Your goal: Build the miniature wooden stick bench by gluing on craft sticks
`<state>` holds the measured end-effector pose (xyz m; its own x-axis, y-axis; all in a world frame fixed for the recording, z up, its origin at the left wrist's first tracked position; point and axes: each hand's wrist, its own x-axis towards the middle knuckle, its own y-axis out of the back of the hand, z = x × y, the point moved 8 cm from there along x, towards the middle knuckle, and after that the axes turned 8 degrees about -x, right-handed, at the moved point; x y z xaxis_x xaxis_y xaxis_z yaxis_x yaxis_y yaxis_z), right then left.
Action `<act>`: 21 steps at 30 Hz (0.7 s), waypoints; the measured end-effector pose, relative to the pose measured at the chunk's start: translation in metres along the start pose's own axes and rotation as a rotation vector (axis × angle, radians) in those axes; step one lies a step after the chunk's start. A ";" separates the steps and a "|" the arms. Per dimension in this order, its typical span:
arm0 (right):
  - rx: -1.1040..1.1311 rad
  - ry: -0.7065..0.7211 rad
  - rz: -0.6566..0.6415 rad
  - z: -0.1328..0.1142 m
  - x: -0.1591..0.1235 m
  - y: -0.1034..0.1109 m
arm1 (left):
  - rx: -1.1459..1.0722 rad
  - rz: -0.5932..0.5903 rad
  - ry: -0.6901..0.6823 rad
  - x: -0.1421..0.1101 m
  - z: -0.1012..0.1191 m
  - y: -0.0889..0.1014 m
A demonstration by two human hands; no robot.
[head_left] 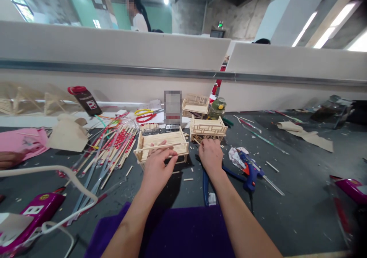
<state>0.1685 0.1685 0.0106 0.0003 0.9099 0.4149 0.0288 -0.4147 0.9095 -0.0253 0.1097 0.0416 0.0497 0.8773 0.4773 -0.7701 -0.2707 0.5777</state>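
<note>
A small bed-like frame of wooden sticks [174, 138] stands on the dark table. My left hand [157, 165] pinches a thin wooden stick [160, 146] that lies across the frame's top. My right hand [210, 154] is closed, fingers curled down at the table just in front of a second stick model with a lattice side [207, 129]; what it holds is hidden. A third stick model [196, 104] stands farther back.
A heap of chopsticks in red wrappers [114, 147] lies left. A blue glue gun [250, 171], blue pliers [205, 183] and crumpled paper sit right of my hands. A dark bottle [85, 99], a green jar [217, 108], pink devices [34, 212] and a partition wall [114, 59] surround them. Another person stands behind.
</note>
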 end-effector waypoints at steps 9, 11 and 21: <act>0.302 -0.106 -0.073 0.018 -0.003 0.009 | -0.055 0.046 0.003 -0.001 0.000 0.002; 0.373 -0.115 -0.098 0.020 -0.002 0.007 | -0.070 0.045 -0.009 -0.001 0.001 0.002; 0.994 -0.032 -0.421 0.025 -0.002 -0.004 | -0.105 0.042 -0.008 0.000 0.001 0.002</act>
<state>0.1931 0.1689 0.0053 -0.1736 0.9830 0.0597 0.8311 0.1137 0.5443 -0.0259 0.1084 0.0430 0.0208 0.8629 0.5050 -0.8340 -0.2635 0.4847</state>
